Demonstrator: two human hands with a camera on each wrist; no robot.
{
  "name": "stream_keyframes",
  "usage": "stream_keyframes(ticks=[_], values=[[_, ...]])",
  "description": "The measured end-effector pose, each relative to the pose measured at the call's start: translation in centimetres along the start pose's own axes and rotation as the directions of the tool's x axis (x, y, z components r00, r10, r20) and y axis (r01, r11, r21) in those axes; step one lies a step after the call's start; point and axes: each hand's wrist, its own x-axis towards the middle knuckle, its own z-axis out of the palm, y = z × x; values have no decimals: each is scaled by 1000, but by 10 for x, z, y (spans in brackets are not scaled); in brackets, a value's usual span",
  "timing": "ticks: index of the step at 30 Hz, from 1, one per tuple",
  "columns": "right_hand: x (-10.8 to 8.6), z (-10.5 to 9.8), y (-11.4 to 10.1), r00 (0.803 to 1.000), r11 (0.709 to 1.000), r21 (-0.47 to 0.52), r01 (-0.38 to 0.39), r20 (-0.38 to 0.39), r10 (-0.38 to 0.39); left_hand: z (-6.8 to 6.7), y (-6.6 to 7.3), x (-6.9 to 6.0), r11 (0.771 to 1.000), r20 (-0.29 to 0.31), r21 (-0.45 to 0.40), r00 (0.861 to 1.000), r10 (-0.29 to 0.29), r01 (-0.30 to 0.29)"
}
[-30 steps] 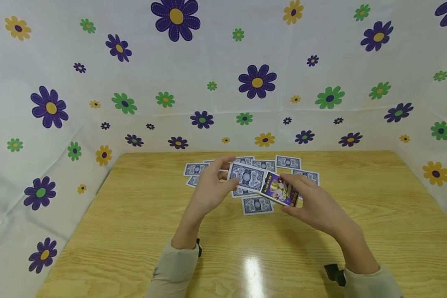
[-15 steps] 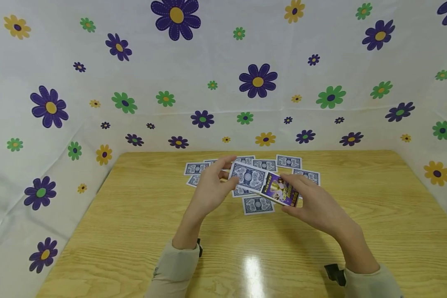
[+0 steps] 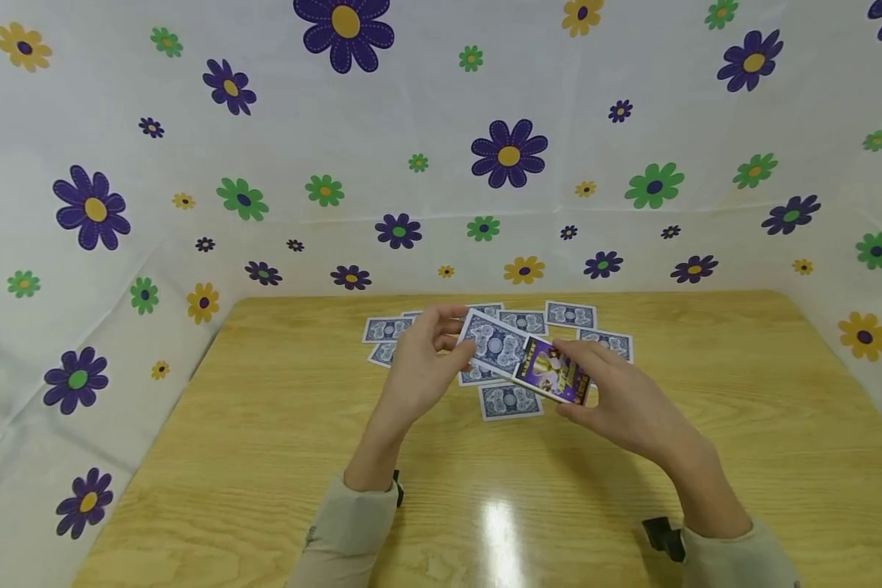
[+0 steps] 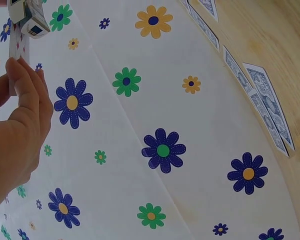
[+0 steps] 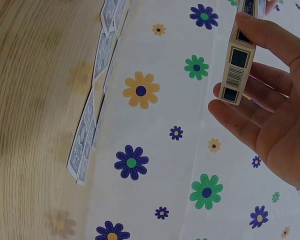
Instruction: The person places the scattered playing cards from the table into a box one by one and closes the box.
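Observation:
My left hand (image 3: 426, 363) pinches the outer end of a blue-backed playing card (image 3: 496, 345) between thumb and fingers; whether more cards lie beneath it, I cannot tell. In the left wrist view the card's white face (image 4: 21, 44) shows red marks. The card's other end is inside a purple card box (image 3: 553, 371). My right hand (image 3: 635, 404) grips that box by its far end, thumb on one side and fingers on the other. A barcode side of the box (image 5: 235, 75) faces the right wrist camera. Both hands are above the table.
Several face-down playing cards (image 3: 510, 402) lie loosely spread on the wooden table (image 3: 279, 441), below and behind the hands. Some overlap. A white cloth (image 3: 426, 106) with printed flowers stands round the back and sides of the table.
My left hand and the card have shifted slightly right, towards the box, so a little less of the card shows. The right hand stays almost still. The head view has tilted slightly.

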Motion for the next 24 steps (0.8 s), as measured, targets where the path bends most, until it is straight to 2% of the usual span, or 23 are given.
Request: stream_keyframes(ticks=[5,17,24], values=[[0,-1,0,1000,1000,2,-5,6,5,1,2,-1,1000,-3,-5,1000,-18,18],[6,-8,-1,1000,1000,8,-3,-13,3,-1,6,1,999,-4,48,1000,-3,4],[4,-6,0,999,999,24,-37,-6,37,0,10,-2,998,19,60,1000,4,-5]])
